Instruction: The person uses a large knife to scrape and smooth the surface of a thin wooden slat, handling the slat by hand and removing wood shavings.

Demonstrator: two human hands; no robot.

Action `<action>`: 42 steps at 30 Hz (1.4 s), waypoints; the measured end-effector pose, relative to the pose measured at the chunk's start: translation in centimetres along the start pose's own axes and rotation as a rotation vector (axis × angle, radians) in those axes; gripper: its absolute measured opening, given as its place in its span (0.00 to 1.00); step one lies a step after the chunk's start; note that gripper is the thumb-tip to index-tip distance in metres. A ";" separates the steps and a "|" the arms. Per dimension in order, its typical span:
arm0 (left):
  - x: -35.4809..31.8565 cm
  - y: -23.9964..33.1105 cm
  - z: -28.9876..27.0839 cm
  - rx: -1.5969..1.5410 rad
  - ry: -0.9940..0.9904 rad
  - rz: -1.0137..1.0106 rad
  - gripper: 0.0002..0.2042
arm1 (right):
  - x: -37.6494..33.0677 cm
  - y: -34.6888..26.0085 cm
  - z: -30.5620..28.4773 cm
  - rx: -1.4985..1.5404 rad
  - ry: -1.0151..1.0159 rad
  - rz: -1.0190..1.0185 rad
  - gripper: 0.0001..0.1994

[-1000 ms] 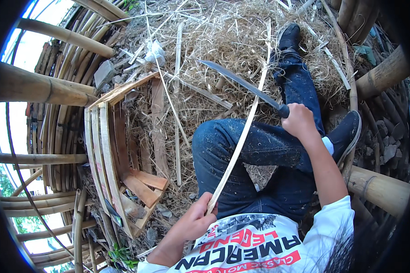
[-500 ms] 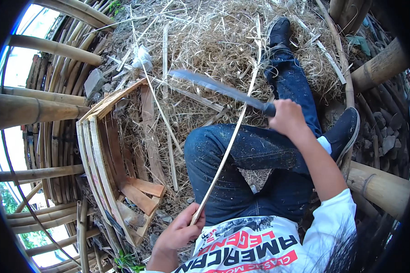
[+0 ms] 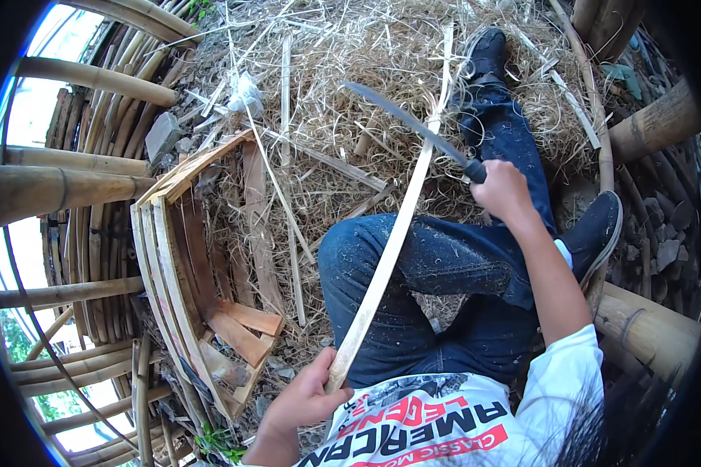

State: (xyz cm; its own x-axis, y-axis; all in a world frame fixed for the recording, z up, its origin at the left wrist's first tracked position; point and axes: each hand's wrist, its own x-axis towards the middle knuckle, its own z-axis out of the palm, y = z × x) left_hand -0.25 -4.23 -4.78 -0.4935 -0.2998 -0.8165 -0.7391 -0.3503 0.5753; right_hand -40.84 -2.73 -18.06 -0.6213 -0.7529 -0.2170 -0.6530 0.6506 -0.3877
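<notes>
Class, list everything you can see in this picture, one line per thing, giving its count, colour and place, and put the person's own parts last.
Long flat bamboo strip: one, pale tan, slanting from lower centre across the knee to the upper centre.
Curved dark-bladed knife: one, grey blade with black handle, upper centre, blade lying against the strip.
Dry shavings heap: one, straw-coloured, across the top.
Thick bamboo poles: several, brown, left and right edges.
Bundle of bent bamboo slats: several, tan, left of centre.
Short wooden offcuts: a few, orange-brown, lower left.
Grey stone: one, upper left.
Jeans-clad legs: two, blue, centre.
Black shoes: two, right and top.
Left hand: grips the strip's near end.
Right hand: grips the knife handle.
</notes>
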 end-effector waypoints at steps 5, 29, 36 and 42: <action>0.8 3.4 1.7 -0.227 -0.030 0.009 0.22 | -6.4 -3.3 -1.5 0.090 -0.019 -0.240 0.10; 0.7 2.1 2.8 -0.104 0.046 0.172 0.25 | -15.7 -5.4 -2.3 -0.019 -0.250 -0.450 0.13; 0.0 4.3 2.3 -0.116 0.019 0.111 0.21 | -12.9 -4.5 -1.5 -0.048 -0.154 -0.368 0.08; -0.3 4.2 2.5 -0.104 0.066 0.266 0.19 | -11.5 -4.6 -1.4 -0.035 -0.132 -0.347 0.07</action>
State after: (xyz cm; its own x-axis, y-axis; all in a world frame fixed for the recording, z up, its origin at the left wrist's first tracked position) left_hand -4.34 -3.40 -2.19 -0.6303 -0.4496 -0.6329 -0.5348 -0.3395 0.7738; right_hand -31.33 3.07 -12.49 -0.3005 -0.9340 -0.1930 -0.8306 0.3558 -0.4284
